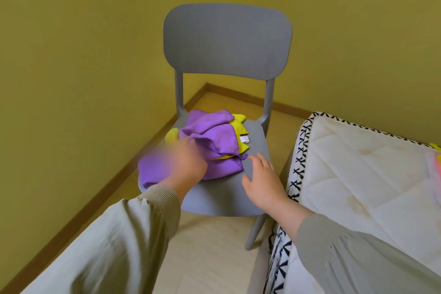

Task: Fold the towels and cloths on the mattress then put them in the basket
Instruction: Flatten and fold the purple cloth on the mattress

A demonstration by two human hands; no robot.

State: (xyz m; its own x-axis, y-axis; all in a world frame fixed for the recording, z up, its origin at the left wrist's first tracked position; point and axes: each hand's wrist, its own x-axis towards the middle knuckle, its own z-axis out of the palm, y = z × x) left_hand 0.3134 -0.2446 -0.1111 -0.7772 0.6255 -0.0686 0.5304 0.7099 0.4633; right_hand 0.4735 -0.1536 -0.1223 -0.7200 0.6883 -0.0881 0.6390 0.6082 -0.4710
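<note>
As the purple cloths (214, 136) on the chair (226, 196) look soft and limp, a corner suits gripping; left hand (188, 162) blurred, grip unclear; right hand (262, 179) spread, empty.

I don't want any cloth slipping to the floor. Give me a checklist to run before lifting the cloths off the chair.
1. Cloths in reach: purple cloths and yellow cloth heaped on the chair seat: ok.
2. Cloths folded: crumpled: not ok.
3. Left hand grip: at the heap, blurred: cannot tell.
4. Right hand free: fingers relaxed, holding nothing, over the seat: ok.
5. Mattress space: bare quilted top beside the chair: ok.
6. Basket located: not in view: cannot tell.
</note>
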